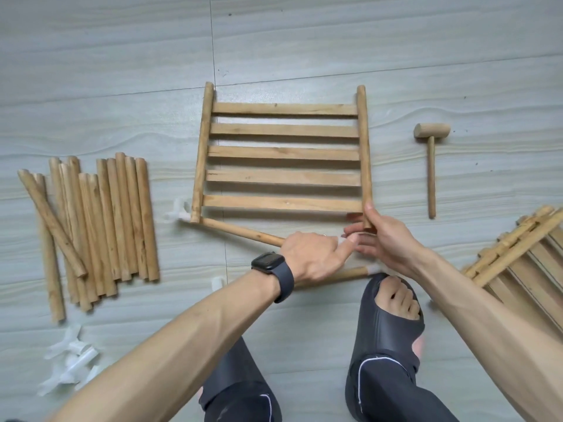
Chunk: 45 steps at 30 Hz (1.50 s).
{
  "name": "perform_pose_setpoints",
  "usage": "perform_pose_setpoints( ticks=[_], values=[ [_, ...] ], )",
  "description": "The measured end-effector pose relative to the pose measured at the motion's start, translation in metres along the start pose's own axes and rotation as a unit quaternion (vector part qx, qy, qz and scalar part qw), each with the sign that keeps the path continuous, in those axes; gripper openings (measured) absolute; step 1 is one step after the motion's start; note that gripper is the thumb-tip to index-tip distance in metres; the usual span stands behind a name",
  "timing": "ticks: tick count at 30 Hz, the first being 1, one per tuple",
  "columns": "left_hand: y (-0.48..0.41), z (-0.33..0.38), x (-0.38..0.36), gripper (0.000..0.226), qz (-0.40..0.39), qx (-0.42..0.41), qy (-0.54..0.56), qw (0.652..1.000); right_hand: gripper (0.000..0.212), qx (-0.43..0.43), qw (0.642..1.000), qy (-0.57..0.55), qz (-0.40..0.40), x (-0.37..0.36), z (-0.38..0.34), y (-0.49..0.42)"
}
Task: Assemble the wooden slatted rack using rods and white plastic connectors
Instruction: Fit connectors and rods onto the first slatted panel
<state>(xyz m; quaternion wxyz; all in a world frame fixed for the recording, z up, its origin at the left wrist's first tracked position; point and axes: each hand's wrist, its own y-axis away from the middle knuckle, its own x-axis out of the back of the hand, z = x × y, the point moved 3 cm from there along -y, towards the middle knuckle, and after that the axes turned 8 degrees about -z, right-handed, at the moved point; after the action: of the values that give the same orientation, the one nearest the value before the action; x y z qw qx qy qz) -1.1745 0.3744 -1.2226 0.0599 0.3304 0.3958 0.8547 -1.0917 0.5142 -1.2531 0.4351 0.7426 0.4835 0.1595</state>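
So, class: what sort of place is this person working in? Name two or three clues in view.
Probably a room at home, not a workshop: the loose rods lie on a pale wood-grain floor, the person wears a slipper, and the only tool is a wooden mallet.

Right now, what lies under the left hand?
A rod from the corner of the slatted panel passes beneath the left hand; a second rod emerges below it. Whether the two meet, and what the fingers hold, is covered.
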Motion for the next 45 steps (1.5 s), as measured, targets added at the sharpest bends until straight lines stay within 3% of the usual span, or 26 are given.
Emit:
perform_pose_setpoints(
  ticks=[4,10,17,24,32,36,45],
  values=[
    [-0.012,0.017,-0.007,0.082,-0.003,-0.026,-0.057,0.998,0.027,-0.008,0.999,-0.005,-0.031,0.0,0.001,0.005],
    [-0.023,0.016,-0.004,0.048,0.025,-0.066,-0.039,0.997,0.027,0.011,0.995,-0.086,-0.05,0.005,0.003,0.015],
    [-0.022,0.021,0.001,0.042,0.059,-0.035,-0.081,0.994,0.019,0.013,0.993,-0.113,-0.019,0.005,0.001,0.013],
    [-0.025,0.026,-0.007,0.068,0.011,-0.019,-0.093,0.995,0.019,0.017,0.994,-0.105,-0.019,0.004,-0.004,0.016],
    [-0.028,0.026,-0.01,0.052,0.092,-0.027,-0.034,0.995,0.021,0.031,0.995,-0.09,-0.009,0.0,-0.009,0.015],
    [-0.031,0.023,-0.005,0.038,0.047,-0.003,0.028,0.999,0.025,0.052,0.995,-0.07,0.042,-0.004,-0.007,0.013],
    [-0.038,0.035,0.026,0.024,-0.049,-0.026,0.023,0.998,0.025,0.07,0.99,-0.115,0.049,-0.007,-0.017,0.016]
  ],
)
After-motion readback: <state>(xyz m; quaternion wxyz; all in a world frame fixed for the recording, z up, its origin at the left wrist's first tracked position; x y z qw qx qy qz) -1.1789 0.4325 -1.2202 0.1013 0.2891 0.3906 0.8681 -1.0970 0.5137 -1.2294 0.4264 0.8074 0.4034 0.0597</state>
